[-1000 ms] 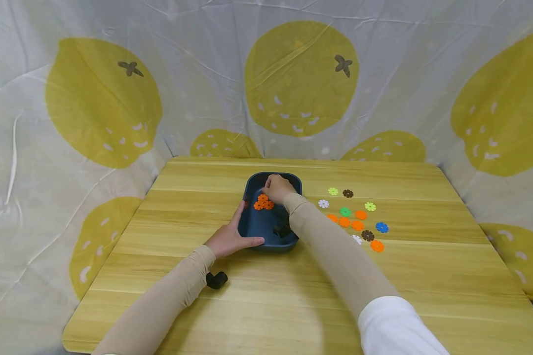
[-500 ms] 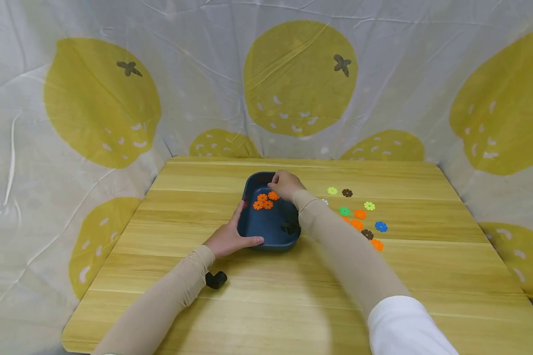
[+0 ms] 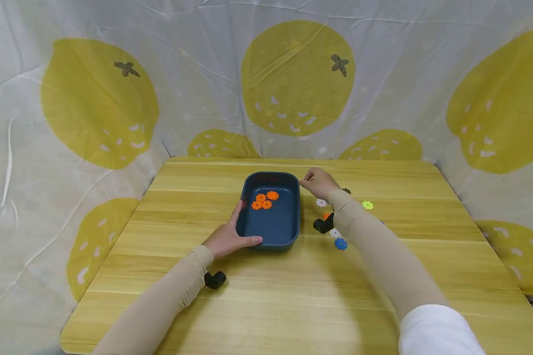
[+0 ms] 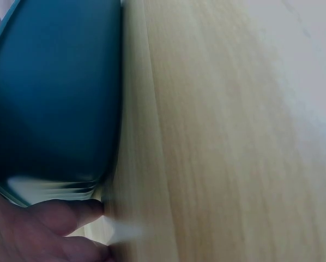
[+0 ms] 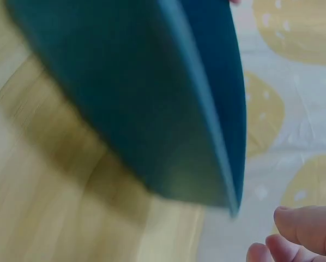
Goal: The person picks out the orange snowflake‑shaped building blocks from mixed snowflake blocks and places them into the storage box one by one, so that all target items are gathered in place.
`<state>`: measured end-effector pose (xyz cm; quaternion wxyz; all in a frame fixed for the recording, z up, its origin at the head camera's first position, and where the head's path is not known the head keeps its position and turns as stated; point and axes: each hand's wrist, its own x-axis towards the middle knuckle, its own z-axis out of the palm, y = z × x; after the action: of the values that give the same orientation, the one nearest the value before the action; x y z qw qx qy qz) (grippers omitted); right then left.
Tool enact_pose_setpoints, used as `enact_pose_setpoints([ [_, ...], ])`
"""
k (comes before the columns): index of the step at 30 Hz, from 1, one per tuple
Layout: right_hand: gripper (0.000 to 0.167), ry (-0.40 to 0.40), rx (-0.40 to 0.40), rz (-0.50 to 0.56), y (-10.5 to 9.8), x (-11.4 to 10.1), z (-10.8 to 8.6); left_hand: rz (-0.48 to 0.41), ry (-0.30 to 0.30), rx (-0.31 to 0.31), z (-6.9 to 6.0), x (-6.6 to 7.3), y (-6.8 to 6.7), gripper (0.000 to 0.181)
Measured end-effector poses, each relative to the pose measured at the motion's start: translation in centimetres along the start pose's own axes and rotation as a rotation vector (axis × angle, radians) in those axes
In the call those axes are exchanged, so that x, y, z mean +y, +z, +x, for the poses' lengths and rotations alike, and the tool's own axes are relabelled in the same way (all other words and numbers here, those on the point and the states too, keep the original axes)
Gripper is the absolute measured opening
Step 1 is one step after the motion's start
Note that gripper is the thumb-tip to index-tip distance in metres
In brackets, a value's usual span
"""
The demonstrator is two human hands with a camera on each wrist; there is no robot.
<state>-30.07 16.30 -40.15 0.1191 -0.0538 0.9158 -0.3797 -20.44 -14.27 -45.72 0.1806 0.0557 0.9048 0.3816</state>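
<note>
In the head view, a snug beige left sleeve (image 3: 157, 301) at seven o'clock and a matching right sleeve (image 3: 386, 256) at four o'clock wrinkle towards the wrists. A white outer sleeve (image 3: 439, 330) covers the right one's upper end; bent black fittings (image 3: 215, 280) jut out near both cuffs.

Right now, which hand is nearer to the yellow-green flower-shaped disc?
Right. The right hand is left of the disc, beside the dark blue tray; the left hand is farther left, touching the tray's near-left corner.

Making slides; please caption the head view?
Left hand touches a dark tray of orange flower-shaped discs; right hand beside it.
</note>
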Motion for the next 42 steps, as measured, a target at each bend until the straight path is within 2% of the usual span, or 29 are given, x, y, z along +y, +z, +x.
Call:
enact_pose_setpoints([
  [9,0.025,0.100,0.015,0.002,-2.5,5.5,-2.4,0.008,-0.002,0.001,0.0,-0.1,0.0,0.125],
  [15,0.027,0.165,-0.018,0.006,-3.9,8.6,-4.5,-0.001,-0.002,-0.004,0.0,0.0,-0.1,0.124],
  [22,0.033,0.195,-0.011,-0.012,-4.5,12.0,-6.0,0.010,0.007,-0.007,0.0,0.0,-0.1,0.126],
  [27,0.039,0.220,-0.023,-0.033,-4.5,13.1,-6.9,0.012,0.008,-0.008,0.1,-0.1,0.0,0.126],
  [34,0.046,0.229,-0.042,-0.046,-4.4,13.4,-7.1,0.013,0.005,-0.006,0.1,-0.2,0.0,0.127],
  [42,0.044,0.237,-0.029,-0.059,-4.3,13.4,-7.0,0.012,-0.006,-0.008,0.1,-0.1,0.0,0.127],
])
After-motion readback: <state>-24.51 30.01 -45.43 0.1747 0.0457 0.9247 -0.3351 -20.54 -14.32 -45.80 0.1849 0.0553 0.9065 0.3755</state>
